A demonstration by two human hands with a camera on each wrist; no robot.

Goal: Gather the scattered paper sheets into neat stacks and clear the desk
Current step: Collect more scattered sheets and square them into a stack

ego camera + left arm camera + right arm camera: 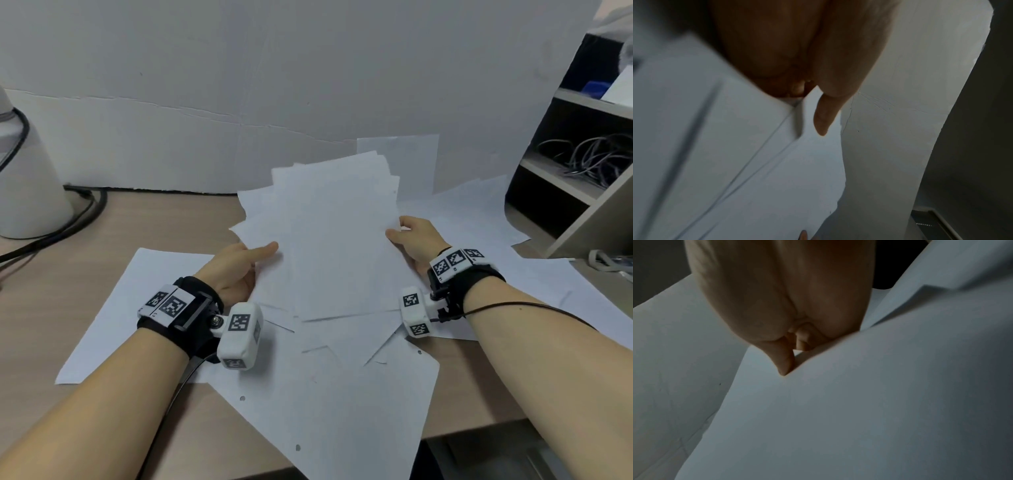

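Head view: a person holds a loose bundle of paper sheets [329, 246] above a wooden desk [44, 301], the left hand [236, 270] pinching its left edge with the thumb laid across the top sheet, the right hand [411, 243] curled round its right edge. The bundle's edges are fanned and uneven, so it is gathered but not yet squared. More loose sheets [329, 404] lie on the desk beneath and around it, some with punched holes, others reaching toward the shelf unit [575, 205] at the right and leaning on the wall. By these pictures the job looks perhaps half done: one handful collected, the rest to be picked up, tapped even and moved off the desk

Left wrist view: close and blurred, it shows what the head view cannot, the underside of the grip. The left hand [797, 53] has its thumb on one face of the stepped sheet edges [760, 146], the other fingers hidden behind

Right wrist view: the right hand [777, 305] presses thumb against curled finger where a sheet [859, 402] buckles into a sharp fold, a crease risk the head view does not show
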